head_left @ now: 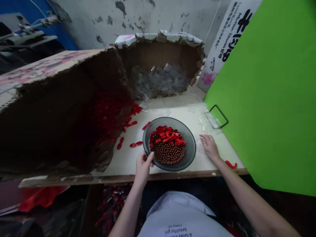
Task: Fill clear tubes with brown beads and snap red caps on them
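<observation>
Clamping my left hand [144,164] on the near-left side of the grey bowl [189,146] on the table [125,166], I have my right hand [208,145] apart, to its right; its grip I cannot tell.

Passage runs over the desk [128,157] between the bowl [191,146] and far carton [158,54]; left carton [81,79] and green panel [266,92] wall the sides, the right hand [209,146] narrowing the right gap.

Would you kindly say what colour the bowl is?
The bowl is grey; the head view shows it.
</observation>
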Demonstrator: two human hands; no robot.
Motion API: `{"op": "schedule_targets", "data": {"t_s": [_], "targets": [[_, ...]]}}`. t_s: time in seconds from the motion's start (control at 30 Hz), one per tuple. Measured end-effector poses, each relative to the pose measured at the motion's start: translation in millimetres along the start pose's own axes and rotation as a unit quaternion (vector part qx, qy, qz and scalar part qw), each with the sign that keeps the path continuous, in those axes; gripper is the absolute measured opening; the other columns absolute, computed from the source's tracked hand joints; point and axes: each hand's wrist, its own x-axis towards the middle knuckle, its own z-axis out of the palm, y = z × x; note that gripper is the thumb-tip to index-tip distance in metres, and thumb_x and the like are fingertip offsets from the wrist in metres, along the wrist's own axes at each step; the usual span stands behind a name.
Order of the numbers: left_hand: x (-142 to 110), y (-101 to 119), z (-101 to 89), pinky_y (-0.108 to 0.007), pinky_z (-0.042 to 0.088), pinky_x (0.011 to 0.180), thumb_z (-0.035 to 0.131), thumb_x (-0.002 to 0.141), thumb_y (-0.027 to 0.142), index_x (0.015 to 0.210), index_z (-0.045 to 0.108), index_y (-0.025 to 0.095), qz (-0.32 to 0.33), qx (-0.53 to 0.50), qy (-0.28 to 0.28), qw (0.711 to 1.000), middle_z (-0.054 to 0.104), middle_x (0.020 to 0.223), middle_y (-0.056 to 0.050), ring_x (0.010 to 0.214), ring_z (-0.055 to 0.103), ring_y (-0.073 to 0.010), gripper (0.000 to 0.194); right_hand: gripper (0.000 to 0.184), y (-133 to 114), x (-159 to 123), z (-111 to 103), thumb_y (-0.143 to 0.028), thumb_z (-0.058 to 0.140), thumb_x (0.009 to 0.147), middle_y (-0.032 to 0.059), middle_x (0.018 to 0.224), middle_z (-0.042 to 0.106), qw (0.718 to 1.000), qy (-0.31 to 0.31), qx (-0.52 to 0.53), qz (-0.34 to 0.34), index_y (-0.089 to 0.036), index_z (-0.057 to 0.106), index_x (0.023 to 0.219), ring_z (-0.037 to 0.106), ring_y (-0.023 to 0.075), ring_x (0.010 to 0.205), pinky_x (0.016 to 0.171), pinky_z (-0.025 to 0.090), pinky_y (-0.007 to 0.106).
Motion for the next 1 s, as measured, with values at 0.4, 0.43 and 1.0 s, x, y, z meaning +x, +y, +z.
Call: {"op": "schedule_targets", "data": {"t_s": [0.4,0.43,1.0], "targets": [[-16,19,1.6,-0.017,0.041,0.045,0.067,0.076,0.042,0.075,0.053,0.016,-0.014,0.038,-0.009,0.999,0.051,0.060,0.005,0.047,0.047,-0.0056,0.030,0.044,-91,9,-29,-0.044,0.063,0.081,0.0069,0.111,0.064,0.849,-0.147,0.416,0.290,-0.026,0.051,0.119,0.066,0.0156,0.082,0.061,0.055,0.025],[-17,20,2.4,-0.017,0.041,0.045,0.067,0.076,0.042,0.076,0.053,0.016,-0.014,0.043,-0.012,0.999,0.051,0.060,0.004,0.048,0.047,-0.0060,0.030,0.044,-101,8,-28,-0.040,0.062,0.082,0.0073,0.113,0.064,0.868,-0.185,0.394,0.241,-0.026,0.048,0.122,0.066,0.0182,0.089,0.068,0.056,0.029],[-14,34,18.1,-0.019,0.042,0.045,0.066,0.077,0.043,0.075,0.051,0.018,0.016,0.073,-0.039,0.996,0.047,0.060,0.005,0.049,0.047,-0.0079,0.030,0.024,-100,46,35,-0.010,0.044,0.091,0.0107,0.089,0.063,0.855,-0.331,-0.126,-0.379,-0.017,0.066,0.086,0.051,0.0234,0.093,0.080,0.041,0.036]]}}
